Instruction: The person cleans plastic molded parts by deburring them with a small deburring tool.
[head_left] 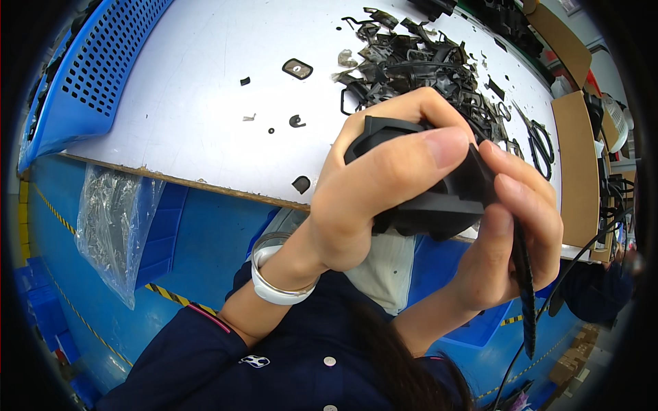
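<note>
Over the near edge of the table, we hold a black part clasped between thumb and curled fingers of our left hand, our right hand closed around a black strip beside it, dark scraps heaped beyond.

Free passage over the white bench, between perforated blue basket (left) and black scrap heap; obstructions: held black moulded part before the heap, cardboard box at right
</note>
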Demonstrator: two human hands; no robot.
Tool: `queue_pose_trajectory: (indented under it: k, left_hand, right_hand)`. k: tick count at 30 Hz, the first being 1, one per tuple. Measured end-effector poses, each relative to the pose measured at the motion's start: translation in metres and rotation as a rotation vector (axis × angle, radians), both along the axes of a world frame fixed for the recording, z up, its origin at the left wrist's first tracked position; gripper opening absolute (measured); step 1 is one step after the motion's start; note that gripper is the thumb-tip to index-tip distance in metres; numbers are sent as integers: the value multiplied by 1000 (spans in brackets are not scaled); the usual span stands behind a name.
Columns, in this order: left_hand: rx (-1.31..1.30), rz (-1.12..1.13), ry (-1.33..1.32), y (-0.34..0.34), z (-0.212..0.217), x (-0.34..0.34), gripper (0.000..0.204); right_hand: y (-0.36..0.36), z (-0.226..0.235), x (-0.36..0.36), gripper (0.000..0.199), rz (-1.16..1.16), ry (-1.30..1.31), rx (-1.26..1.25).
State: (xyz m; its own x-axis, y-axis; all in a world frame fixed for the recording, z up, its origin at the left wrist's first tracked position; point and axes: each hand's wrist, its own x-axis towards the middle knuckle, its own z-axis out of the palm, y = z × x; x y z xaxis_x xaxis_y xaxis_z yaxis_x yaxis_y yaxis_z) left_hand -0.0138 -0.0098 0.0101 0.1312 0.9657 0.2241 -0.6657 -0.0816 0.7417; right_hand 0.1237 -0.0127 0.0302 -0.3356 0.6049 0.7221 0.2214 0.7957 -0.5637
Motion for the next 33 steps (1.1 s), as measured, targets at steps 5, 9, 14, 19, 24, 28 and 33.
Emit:
queue_pose_trajectory:
  k: [5, 9, 14, 19, 24, 28, 33]
  left_hand:
    - [-12, 6, -13, -1, 1, 0, 27]
    - [-19, 40, -21, -1, 1, 1, 29]
    - [-87, 47, -50, -3, 3, 1, 35]
    - [-46, 97, -51, 0, 0, 2, 37]
    - [-44, 73, -93, 1, -4, -1, 38]
    - [-31, 67, -97, 0, -3, -2, 38]
    - [-47, 86, -123, -1, -3, -1, 38]
  right_hand:
    - [0, 2, 2, 16, 13, -29, 22]
    - [-9, 4, 0, 19, -138, -71, 65]
    - [-3, 0, 8, 26, -96, -58, 167]
    - [3, -6, 2, 31, -100, 20, 242]
    - [3, -9, 9, 24, -42, 24, 195]
    - [2, -2, 18, 22, 134, -102, 155]
    - [2, 6, 15, 27, 92, -183, 167]
